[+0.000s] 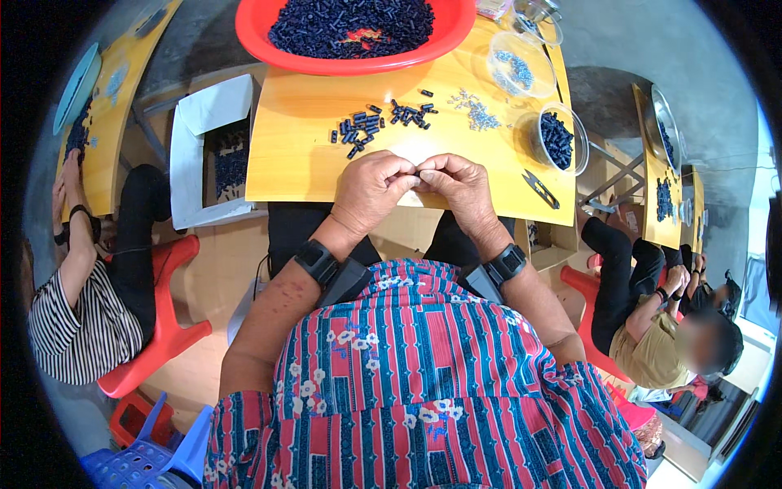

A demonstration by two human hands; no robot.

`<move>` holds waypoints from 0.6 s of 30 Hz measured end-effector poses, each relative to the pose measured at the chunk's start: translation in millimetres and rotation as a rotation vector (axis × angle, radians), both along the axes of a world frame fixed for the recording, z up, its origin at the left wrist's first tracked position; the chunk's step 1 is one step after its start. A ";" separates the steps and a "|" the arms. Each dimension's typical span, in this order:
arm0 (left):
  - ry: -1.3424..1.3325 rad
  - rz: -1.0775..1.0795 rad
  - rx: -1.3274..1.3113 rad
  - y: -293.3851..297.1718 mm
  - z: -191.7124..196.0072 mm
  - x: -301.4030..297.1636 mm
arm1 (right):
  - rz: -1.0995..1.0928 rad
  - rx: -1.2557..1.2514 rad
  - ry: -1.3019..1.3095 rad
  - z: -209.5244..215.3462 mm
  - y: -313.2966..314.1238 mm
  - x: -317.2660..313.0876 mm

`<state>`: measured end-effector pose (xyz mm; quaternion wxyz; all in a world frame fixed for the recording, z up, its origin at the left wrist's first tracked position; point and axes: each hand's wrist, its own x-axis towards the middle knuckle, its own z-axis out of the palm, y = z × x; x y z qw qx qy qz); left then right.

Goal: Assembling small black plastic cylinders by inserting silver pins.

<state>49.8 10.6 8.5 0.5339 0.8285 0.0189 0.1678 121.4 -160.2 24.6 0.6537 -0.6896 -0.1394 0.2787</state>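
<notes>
My left hand (371,189) and my right hand (459,186) meet over the near edge of the yellow table (293,122). Both pinch one small black plastic part (418,172) between thumbs and forefingers, and the fingers cover most of it. Just beyond them lies a loose pile of small black parts (358,130), with a second cluster (410,114) beside it. To the right of these are scattered small silvery pieces (479,114). Thread snips (541,189) rest near the table's right corner.
A big red basin (366,63) heaped with black parts stands at the far side. Clear tubs of silvery pieces (513,72) and black parts (557,140) line the right. Left of the table is an open white carton (189,163). People sit at tables on both sides.
</notes>
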 end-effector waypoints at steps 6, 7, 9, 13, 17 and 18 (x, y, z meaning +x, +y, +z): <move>-0.034 0.017 0.102 -4.7 0.0 -2.2 | 0.016 -0.103 0.031 16.5 4.5 0.4; -0.033 0.017 0.100 -4.8 -0.6 -2.6 | 0.015 -0.118 0.057 19.4 5.9 -0.3; -0.076 0.010 0.170 -5.2 -1.0 -2.7 | 0.025 -0.113 -0.003 10.0 7.6 0.6; -0.061 -0.007 0.235 -5.7 -0.3 -3.7 | 0.084 -0.309 -0.160 11.7 4.6 4.1; -0.083 0.000 0.294 -6.4 0.0 -6.1 | 0.111 -0.418 -0.149 23.4 3.0 5.5; -0.074 -0.012 0.340 -6.0 0.8 -6.1 | 0.067 -0.303 -0.101 23.6 3.4 5.8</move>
